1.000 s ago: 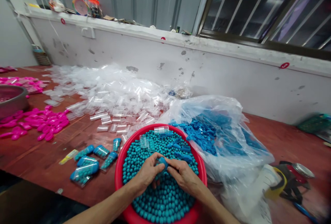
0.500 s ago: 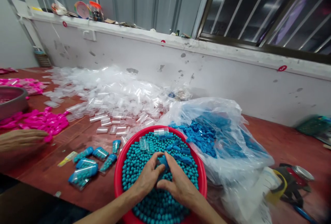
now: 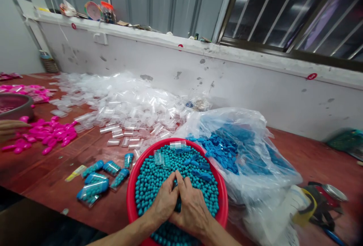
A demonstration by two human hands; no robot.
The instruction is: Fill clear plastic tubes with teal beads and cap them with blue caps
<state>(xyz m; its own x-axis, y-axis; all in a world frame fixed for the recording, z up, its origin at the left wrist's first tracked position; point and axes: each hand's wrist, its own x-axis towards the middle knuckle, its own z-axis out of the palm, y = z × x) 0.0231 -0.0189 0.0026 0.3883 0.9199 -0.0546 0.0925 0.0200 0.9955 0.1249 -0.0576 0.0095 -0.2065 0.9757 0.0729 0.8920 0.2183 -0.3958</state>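
Note:
A red basin [image 3: 131, 189] full of small teal beads [image 3: 153, 172] sits at the table's near edge. My left hand [image 3: 164, 202] and my right hand [image 3: 191, 208] press together over the beads in its middle, fingers closed side by side. What lies between them is hidden. A few clear tubes [image 3: 157, 157] and blue caps [image 3: 198, 170] lie on the beads at the far side. Left of the basin lie several filled tubes with blue caps [image 3: 95, 185].
A clear bag of blue caps [image 3: 227, 147] stands right of the basin. A heap of empty clear tubes [image 3: 124, 102] spreads behind it. Pink pieces [image 3: 51, 134] and a metal bowl [image 3: 14, 106] are at the left, with another person's hand [image 3: 11, 126]. Tape and tools [image 3: 317, 200] lie at the right.
My hands held a blue-capped tube above the beads, then drew together and sank onto the beads, so the tube no longer shows. The other person's hand drew back to the left.

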